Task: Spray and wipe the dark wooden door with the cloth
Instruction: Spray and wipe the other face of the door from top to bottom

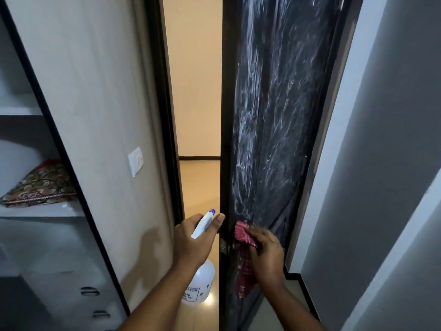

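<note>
My left hand [194, 238] is wrapped round the neck of the white plastic spray bottle with a blue nozzle [201, 280], just beside the dark wooden door [274, 115]. My right hand [265, 253] clutches the red checked cloth [243, 232] against the door's white-streaked face, low down near its left edge.
</note>
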